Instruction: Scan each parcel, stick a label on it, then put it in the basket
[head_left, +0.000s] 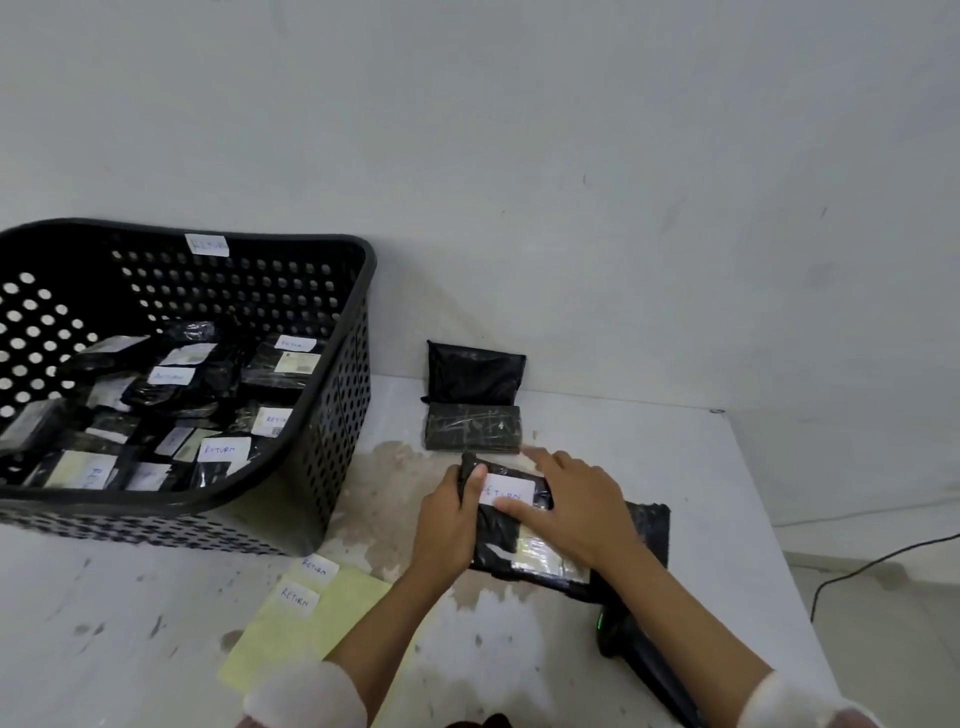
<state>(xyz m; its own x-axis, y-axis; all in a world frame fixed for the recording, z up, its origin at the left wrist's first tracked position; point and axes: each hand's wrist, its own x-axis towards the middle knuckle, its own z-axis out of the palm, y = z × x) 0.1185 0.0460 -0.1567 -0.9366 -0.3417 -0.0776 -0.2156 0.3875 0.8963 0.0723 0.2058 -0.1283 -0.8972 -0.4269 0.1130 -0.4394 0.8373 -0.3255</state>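
A black wrapped parcel lies on the table in front of me, with a white "RETURN" label on its top. My left hand grips the parcel's left edge, thumb on top beside the label. My right hand lies flat, its straight fingers pressing on the label. The black perforated basket stands at the left with several labelled parcels inside. Two more "RETURN" labels sit on a yellow sheet near me. The black scanner lies under my right forearm, a green light showing.
Two other black parcels wait beyond my hands: one flat, one leaning on the wall. Another dark parcel lies under my right wrist. The table's right edge is close. A black cable runs along the floor.
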